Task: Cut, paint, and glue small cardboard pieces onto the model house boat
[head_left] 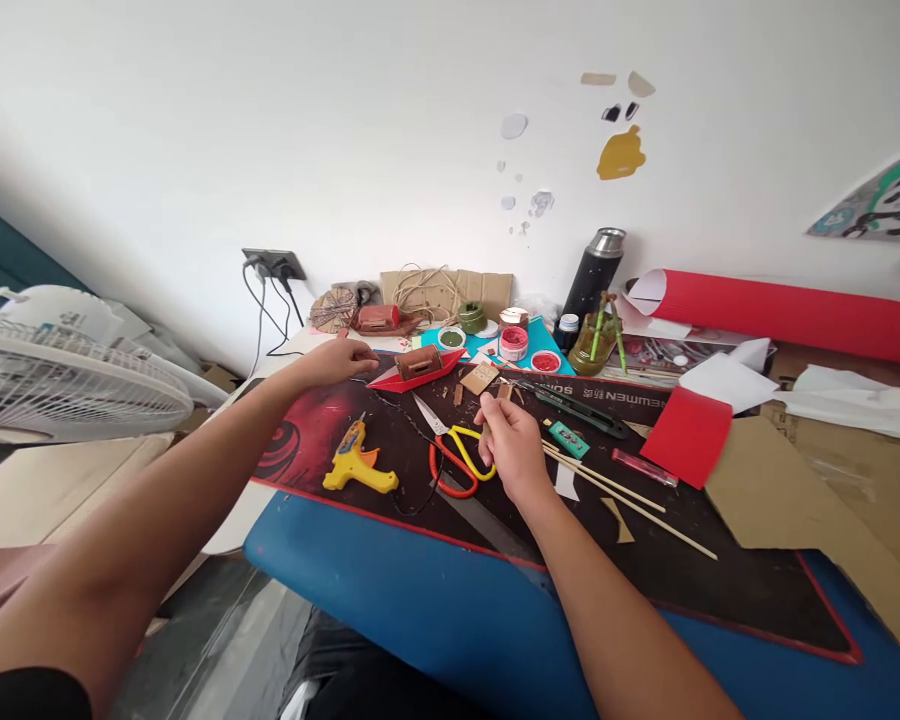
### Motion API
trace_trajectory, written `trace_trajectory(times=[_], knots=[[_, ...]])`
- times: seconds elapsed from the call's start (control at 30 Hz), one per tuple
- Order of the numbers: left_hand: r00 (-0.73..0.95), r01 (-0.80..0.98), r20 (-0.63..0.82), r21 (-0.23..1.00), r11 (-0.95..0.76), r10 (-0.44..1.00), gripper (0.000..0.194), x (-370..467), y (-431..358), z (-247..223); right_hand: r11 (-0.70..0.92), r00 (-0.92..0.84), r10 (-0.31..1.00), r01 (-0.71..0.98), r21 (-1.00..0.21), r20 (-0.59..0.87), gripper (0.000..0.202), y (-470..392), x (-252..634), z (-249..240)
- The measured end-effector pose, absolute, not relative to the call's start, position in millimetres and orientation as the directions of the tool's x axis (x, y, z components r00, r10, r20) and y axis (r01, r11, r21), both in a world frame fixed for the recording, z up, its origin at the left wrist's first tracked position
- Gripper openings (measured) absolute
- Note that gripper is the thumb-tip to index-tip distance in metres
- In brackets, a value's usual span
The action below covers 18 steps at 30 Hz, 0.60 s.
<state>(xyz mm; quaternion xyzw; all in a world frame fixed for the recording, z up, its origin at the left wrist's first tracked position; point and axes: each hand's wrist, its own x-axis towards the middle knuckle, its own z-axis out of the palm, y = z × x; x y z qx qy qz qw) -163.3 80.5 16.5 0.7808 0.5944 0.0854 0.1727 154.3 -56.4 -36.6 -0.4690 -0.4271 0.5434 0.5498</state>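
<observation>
My left hand (341, 362) is over the back left of the mat, its fingers curled together beside the pointed left end of a small red model boat (414, 372) with a brown cabin. Whatever its fingertips hold, if anything, I cannot make out. My right hand (511, 445) is closed above the mat, just right of the scissors (461, 455) with red and yellow handles; what is in it is hidden. A yellow hot glue gun (358, 463) lies between my forearms. Behind my right hand lies a small cardboard piece (480, 377) among brown scraps.
Paint pots (514, 343), a black thermos (595, 272) and a jar with brushes (592, 345) line the back. A dark green utility knife (581, 412) and wooden sticks (630, 495) lie right. Red card (690, 435) and cardboard (776, 490) cover the far right. A fan (82, 375) stands left.
</observation>
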Motion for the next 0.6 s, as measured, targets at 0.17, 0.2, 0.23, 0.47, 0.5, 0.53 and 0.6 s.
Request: trace_trajectory(times=[0.17, 0.2, 0.23, 0.47, 0.5, 0.53, 0.6], knots=[[0.343, 0.863, -0.099, 0.425, -0.272, 0.934, 0.051, -150.2, 78.4, 12.7, -0.052, 0.067, 0.996, -0.199, -0.979, -0.067, 0.057, -56.3, 154.3, -38.0], [0.355, 0.856, -0.099, 0.435, -0.281, 0.93, 0.051, -148.1, 77.2, 12.5, -0.062, 0.066, 0.995, -0.198, -0.978, -0.076, 0.057, -56.4, 154.0, -38.0], [0.368, 0.848, -0.1, 0.444, -0.289, 0.924, 0.051, -146.1, 75.9, 12.3, -0.071, 0.065, 0.994, -0.196, -0.978, -0.085, 0.057, -56.8, 153.5, -37.8], [0.461, 0.764, -0.056, 0.532, -0.364, 0.885, 0.044, -131.4, 69.3, 13.9, -0.111, 0.014, 0.993, -0.089, -0.99, -0.113, 0.059, -66.6, 146.2, -31.7], [0.458, 0.761, -0.056, 0.54, -0.36, 0.887, 0.043, -129.9, 70.1, 14.9, -0.116, 0.01, 0.993, -0.078, -0.99, -0.117, 0.06, -67.9, 145.0, -31.8], [0.457, 0.755, -0.06, 0.553, -0.352, 0.887, 0.042, -129.0, 71.6, 15.9, -0.125, 0.004, 0.992, -0.068, -0.99, -0.125, 0.06, -69.0, 143.9, -32.5], [0.473, 0.722, -0.064, 0.6, -0.345, 0.879, 0.042, -128.9, 76.1, 17.2, -0.134, 0.003, 0.991, -0.046, -0.99, -0.134, 0.062, -70.4, 142.6, -34.9]])
